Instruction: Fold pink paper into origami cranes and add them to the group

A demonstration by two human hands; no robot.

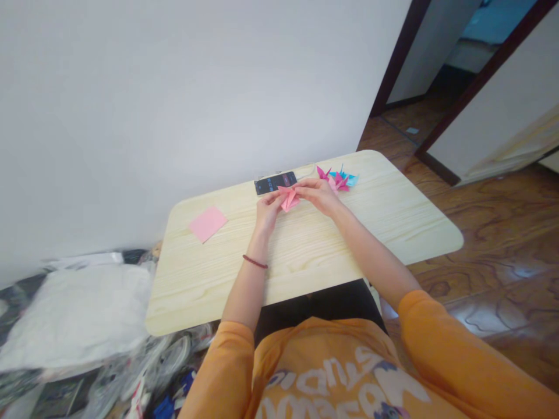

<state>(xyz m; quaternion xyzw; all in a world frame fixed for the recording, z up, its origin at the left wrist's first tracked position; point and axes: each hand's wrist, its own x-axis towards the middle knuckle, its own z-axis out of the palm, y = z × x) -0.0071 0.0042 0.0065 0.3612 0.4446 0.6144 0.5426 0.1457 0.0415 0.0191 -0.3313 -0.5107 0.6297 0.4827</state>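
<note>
Paper figure (pixel 290 201), pink and folded, is near the centre of the frame, pinched by the fingers of both the left hand (pixel 268 210) and the right hand (pixel 321 195) over the bench (pixel 308 253), probably because its small folds need support from two sides.

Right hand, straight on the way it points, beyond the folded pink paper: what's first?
The right hand would probably meet the phone; height above the table is unclear, so it might pass over.
</note>
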